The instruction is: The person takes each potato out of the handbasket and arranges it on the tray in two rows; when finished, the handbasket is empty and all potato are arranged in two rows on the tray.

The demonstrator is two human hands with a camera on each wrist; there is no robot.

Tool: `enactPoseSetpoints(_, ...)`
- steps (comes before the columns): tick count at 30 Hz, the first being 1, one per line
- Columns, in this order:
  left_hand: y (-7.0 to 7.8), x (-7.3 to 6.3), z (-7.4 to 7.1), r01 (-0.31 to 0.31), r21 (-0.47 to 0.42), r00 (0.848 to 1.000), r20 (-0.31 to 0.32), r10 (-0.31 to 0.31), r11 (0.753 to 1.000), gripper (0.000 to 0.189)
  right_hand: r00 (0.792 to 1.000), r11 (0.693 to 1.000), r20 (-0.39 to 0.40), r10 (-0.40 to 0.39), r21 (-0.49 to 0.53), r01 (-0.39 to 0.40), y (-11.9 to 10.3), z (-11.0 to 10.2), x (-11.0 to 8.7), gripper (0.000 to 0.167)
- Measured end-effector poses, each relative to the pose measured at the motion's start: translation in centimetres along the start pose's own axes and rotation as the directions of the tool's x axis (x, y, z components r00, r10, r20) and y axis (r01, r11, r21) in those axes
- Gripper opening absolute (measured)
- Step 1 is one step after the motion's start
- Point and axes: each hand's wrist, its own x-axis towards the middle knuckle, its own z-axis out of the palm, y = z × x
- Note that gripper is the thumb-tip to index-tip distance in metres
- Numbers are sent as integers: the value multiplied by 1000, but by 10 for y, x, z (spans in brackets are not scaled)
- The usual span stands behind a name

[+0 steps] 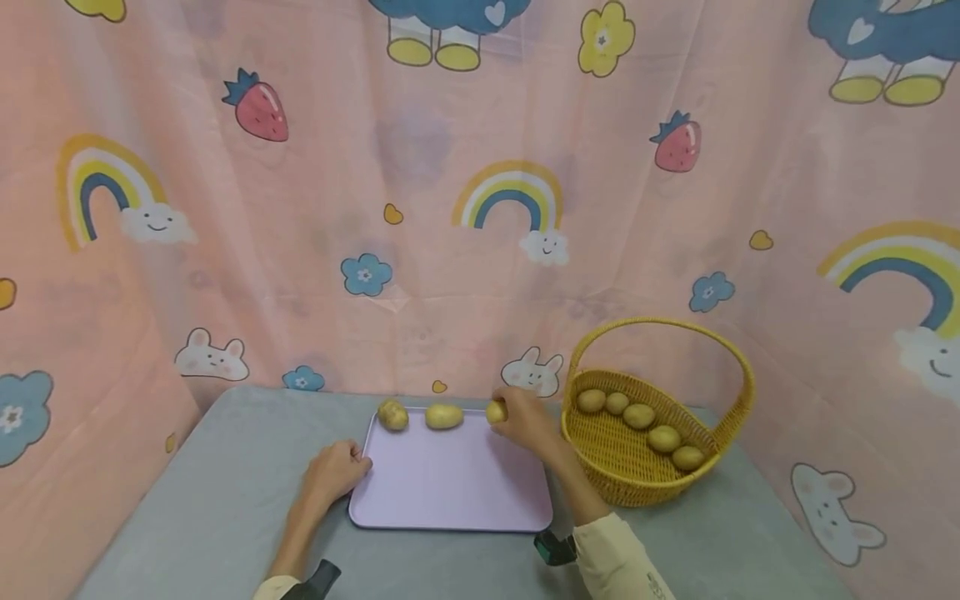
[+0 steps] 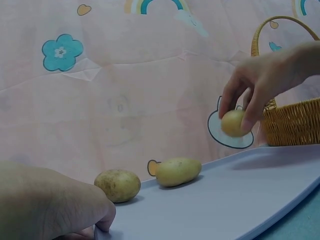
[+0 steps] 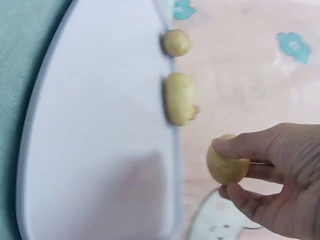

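My right hand (image 1: 525, 419) pinches a small potato (image 3: 228, 162) between thumb and fingers above the far right part of the lilac tray (image 1: 450, 483). In the left wrist view that potato hangs over the tray's surface. At the tray's left edge, my left hand (image 1: 335, 471) holds the rim, with its thumb on the edge and the other fingers curled. Two more potatoes lie along the tray's far edge: a rounder, spotted potato (image 1: 393, 415) at the left corner and a longer, smooth potato (image 1: 444, 417) beside it.
Right of the tray stands a yellow wicker basket (image 1: 622, 492) with a tall arched handle (image 1: 660, 321) and several potatoes (image 1: 639, 416) inside. A grey cloth (image 1: 225, 492) covers the table. Behind it hangs a pink printed curtain (image 1: 420, 333).
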Motion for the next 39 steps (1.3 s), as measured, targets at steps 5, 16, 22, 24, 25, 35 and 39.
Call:
enactPoseSetpoints(5, 2, 0, 0, -11, 8, 1000, 3, 11, 1000, 22, 1000, 1000, -18, 1, -3, -1, 10, 22, 11, 33)
enactPoseSetpoints(16, 3, -2, 1, -23, -2, 1000, -5, 23, 1000, 23, 993, 993, 54, 108, 46, -111, 22, 46, 18, 43)
enactPoseSetpoints(22, 1, 0, 2, -22, -9, 1000, -3, 22, 1000, 24, 990, 994, 91, 108, 6, -109, 22, 46, 18, 44)
enactPoseSetpoints(24, 1, 0, 3, -20, -16, 1000, -1, 20, 1000, 24, 989, 994, 94, 111, -3, -112, 22, 46, 18, 45)
enactPoseSetpoints(25, 0, 0, 3, -21, -18, 1000, -2, 21, 1000, 24, 990, 994, 93, 108, -8, -108, 21, 46, 18, 45)
enactPoseSetpoints(35, 2, -2, 0, -15, -27, 1000, -7, 15, 1000, 24, 982, 990, 125, 140, -25, -138, 22, 45, 16, 56)
enactPoseSetpoints(39, 1, -1, 0, -8, -20, 1000, -14, 7, 1000, 24, 977, 990, 157, 143, -8, -144, 21, 43, 16, 63)
